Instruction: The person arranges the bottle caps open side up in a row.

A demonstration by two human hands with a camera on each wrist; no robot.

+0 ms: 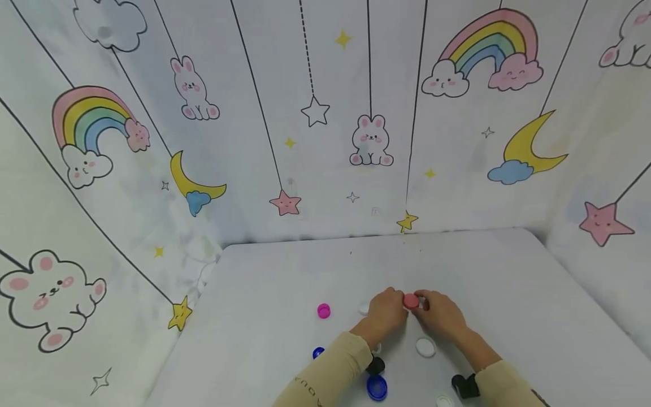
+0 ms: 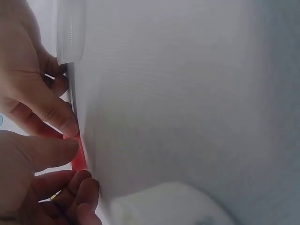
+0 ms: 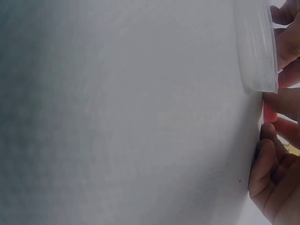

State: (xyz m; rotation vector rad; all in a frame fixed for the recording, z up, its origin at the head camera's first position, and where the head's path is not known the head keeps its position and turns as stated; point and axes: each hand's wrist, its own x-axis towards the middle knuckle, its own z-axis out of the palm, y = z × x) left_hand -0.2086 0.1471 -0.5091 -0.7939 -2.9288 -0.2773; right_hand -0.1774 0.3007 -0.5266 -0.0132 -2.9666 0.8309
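A small red bottle cap sits at the white table top between my two hands. My left hand pinches it from the left; in the left wrist view its thumb lies along the red cap and its other fingers curl below. My right hand pinches the same cap from the right, its thumb and fingers at the red side in the right wrist view. A white round lid lies just in front of the right hand. Partly hidden behind the left hand is a whitish cap.
A pink cap and a dark blue one lie left of the left arm. Near the sleeves are a black cap, a blue ring-like cap, a black piece and a pale lid. A printed curtain surrounds the table.
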